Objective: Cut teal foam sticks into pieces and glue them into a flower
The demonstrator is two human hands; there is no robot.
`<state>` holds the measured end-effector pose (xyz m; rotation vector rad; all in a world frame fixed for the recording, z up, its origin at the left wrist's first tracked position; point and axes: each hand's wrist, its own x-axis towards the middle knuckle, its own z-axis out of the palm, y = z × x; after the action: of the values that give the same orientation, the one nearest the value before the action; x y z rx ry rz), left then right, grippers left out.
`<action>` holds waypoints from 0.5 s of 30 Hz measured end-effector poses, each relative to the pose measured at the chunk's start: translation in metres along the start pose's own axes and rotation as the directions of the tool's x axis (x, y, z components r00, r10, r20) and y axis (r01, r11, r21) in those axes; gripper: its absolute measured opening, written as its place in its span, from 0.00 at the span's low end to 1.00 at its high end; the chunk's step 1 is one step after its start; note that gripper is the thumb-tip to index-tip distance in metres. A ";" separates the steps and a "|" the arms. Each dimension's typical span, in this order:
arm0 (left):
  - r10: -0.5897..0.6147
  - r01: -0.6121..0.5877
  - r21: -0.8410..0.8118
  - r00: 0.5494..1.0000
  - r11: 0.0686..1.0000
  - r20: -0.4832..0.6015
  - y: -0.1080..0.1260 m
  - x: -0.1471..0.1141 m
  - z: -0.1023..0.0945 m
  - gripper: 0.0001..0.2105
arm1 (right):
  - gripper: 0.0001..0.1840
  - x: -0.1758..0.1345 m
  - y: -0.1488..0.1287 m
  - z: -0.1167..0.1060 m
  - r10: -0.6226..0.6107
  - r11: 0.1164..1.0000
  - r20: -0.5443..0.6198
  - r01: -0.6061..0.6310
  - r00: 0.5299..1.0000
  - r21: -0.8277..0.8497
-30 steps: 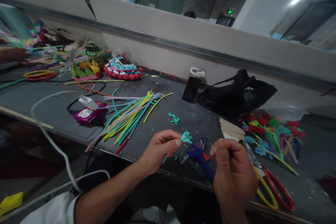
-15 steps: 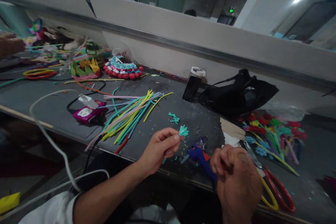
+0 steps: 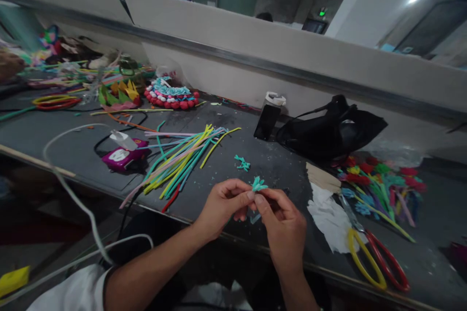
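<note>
My left hand (image 3: 223, 208) pinches a small teal pipe-cleaner flower (image 3: 258, 184) from the left. Thumb and fingers of my right hand (image 3: 285, 223) close on the flower's base from the other side, the two thumb tips touching. Its teal petals point up and away from me; the base is hidden by my fingers. Behind the flower on the bench lies a small pile of teal cut pieces (image 3: 242, 163). The blue glue gun is mostly covered by my right hand, with only a clear stick-like piece (image 3: 255, 218) showing below the fingers.
Loose pipe cleaners (image 3: 186, 160) lie left, beside a purple power socket (image 3: 124, 155) with a white cable. Scissors (image 3: 368, 252), crumpled white paper (image 3: 330, 216) and finished pipe-cleaner flowers (image 3: 383, 182) lie right. A phone (image 3: 267, 122) and black bag (image 3: 328, 131) stand behind.
My right hand has moved left from beside the glue gun and now grips the flower together with my left hand. The white paper and scissors are uncovered; the glue gun is now hidden.
</note>
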<state>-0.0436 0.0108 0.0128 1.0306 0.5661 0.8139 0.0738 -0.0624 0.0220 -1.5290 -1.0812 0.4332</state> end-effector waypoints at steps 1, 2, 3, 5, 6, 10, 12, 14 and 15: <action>0.004 -0.004 0.017 1.000 1.000 -0.003 0.000 0.000 0.000 0.11 | 0.09 0.000 0.000 0.000 -0.011 1.000 0.000 0.011 1.000 -0.002; 0.011 -0.010 0.034 1.000 0.999 -0.008 0.000 0.000 0.000 0.11 | 0.09 -0.001 0.000 -0.001 -0.025 1.000 -0.002 0.025 1.000 -0.005; 0.019 -0.018 0.051 1.000 0.999 -0.014 0.000 0.000 0.000 0.12 | 0.08 -0.001 0.000 -0.002 -0.041 0.999 -0.004 0.041 0.999 -0.012; 0.022 -0.021 0.085 1.000 0.996 -0.010 0.000 0.000 0.000 0.13 | 0.08 -0.001 -0.002 -0.002 -0.069 0.997 -0.014 0.069 0.997 -0.037; 0.017 -0.017 0.100 1.000 0.995 0.002 -0.001 -0.001 0.000 0.13 | 0.08 -0.002 -0.002 -0.003 -0.080 0.996 -0.022 0.079 0.997 -0.050; -0.015 0.011 0.106 0.999 0.994 0.043 0.001 -0.001 0.002 0.15 | 0.10 -0.004 -0.001 -0.006 -0.012 0.999 -0.064 0.009 0.998 -0.045; -0.014 0.013 0.062 1.000 0.998 0.026 0.003 -0.001 0.003 0.15 | 0.10 -0.004 0.001 -0.011 0.075 0.997 -0.116 -0.071 0.990 0.034; -0.014 0.014 0.005 1.000 1.000 0.011 0.005 -0.001 0.003 0.14 | 0.10 -0.001 0.000 -0.018 0.139 0.972 -0.201 -0.094 0.970 0.217; -0.019 0.020 -0.024 1.000 1.000 0.013 0.006 0.000 0.003 0.14 | 0.11 0.002 -0.002 -0.023 0.162 0.941 -0.241 -0.077 0.957 0.329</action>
<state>-0.0433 0.0104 0.0196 1.0065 0.5534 0.7946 0.0913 -0.0739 0.0308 -1.3244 -0.6740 0.4482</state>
